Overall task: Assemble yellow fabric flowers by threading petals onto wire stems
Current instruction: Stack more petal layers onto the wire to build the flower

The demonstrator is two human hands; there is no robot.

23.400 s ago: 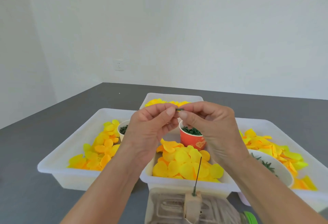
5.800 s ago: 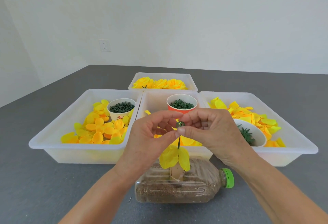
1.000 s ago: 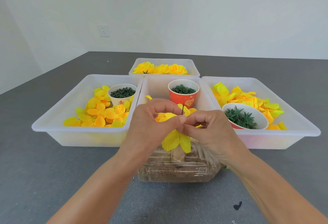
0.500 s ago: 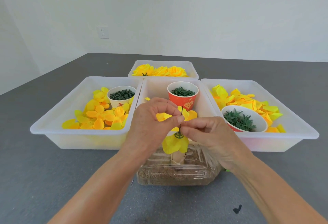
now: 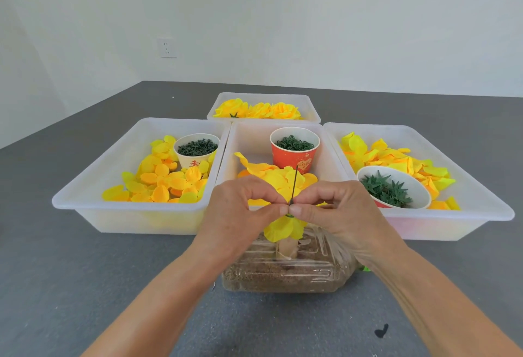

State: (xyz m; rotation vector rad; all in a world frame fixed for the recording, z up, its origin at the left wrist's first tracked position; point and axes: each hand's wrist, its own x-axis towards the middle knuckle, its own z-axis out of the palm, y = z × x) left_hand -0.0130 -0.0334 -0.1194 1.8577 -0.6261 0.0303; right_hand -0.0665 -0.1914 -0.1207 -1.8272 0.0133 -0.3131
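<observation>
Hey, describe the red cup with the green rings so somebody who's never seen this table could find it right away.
Find the middle white tray of the three side by side. The red paper cup stands at its far end, behind the yellow petals. Unlike the white cup in the left tray, it is red and holds curly green rings.

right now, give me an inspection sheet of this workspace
surface: grey table, dark speck near the right forearm.
job's things: wire upright in a bottle lying on its side; yellow petal threaded on it; small green ring above the petal.
clutter: four white trays of petals and flowers; three cups of green parts.
grippers: left hand and right hand pinch at the wire.
cables: nothing seen.
surroundings: white wall, socket.
</observation>
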